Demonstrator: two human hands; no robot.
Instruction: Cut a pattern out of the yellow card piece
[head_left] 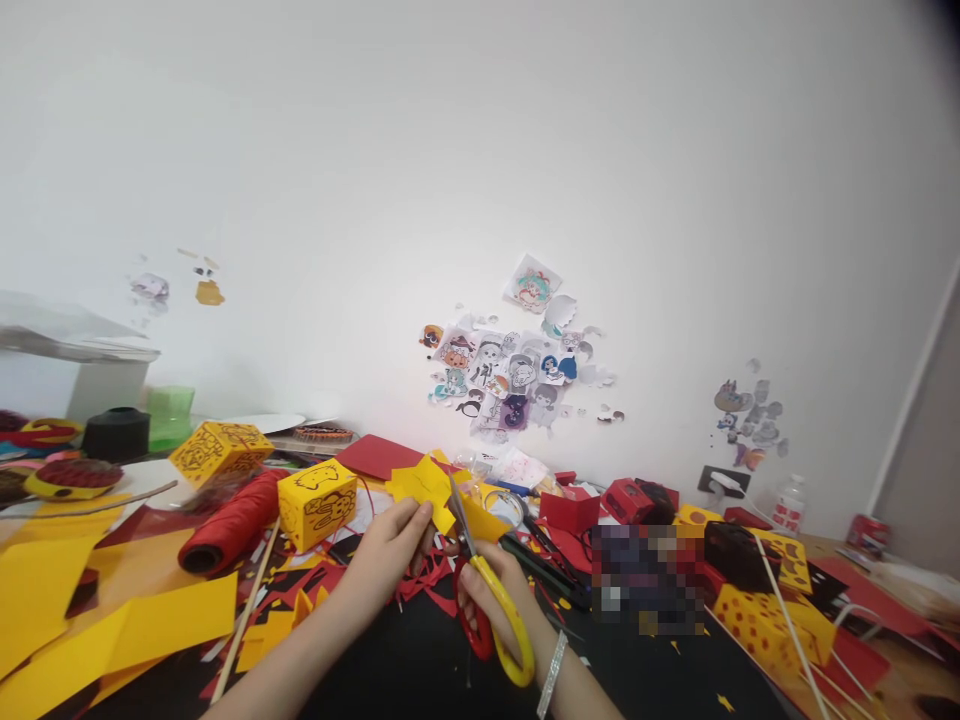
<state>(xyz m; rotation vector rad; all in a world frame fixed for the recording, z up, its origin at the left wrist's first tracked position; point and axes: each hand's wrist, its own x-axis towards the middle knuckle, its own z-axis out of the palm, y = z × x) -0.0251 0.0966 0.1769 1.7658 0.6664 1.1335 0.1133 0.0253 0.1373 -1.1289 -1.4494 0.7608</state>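
Note:
My left hand (390, 545) pinches a piece of yellow paper (424, 487) and holds it up over the table. My right hand (499, 600) grips scissors (491, 590) with yellow and red handles. The scissor blades point up into the yellow paper's right edge. A silver bracelet (553, 673) sits on my right wrist. Red paper scraps (420, 585) lie under both hands on the dark mat.
Two yellow printed boxes (316, 502) (220, 452) and a red thread roll (232, 523) lie to the left. Yellow sheets (112, 625) cover the near left. Red boxes (570, 510), yellow spotted boxes (765, 620) and wooden sticks (787, 615) crowd the right. Stickers (510, 375) dot the white wall.

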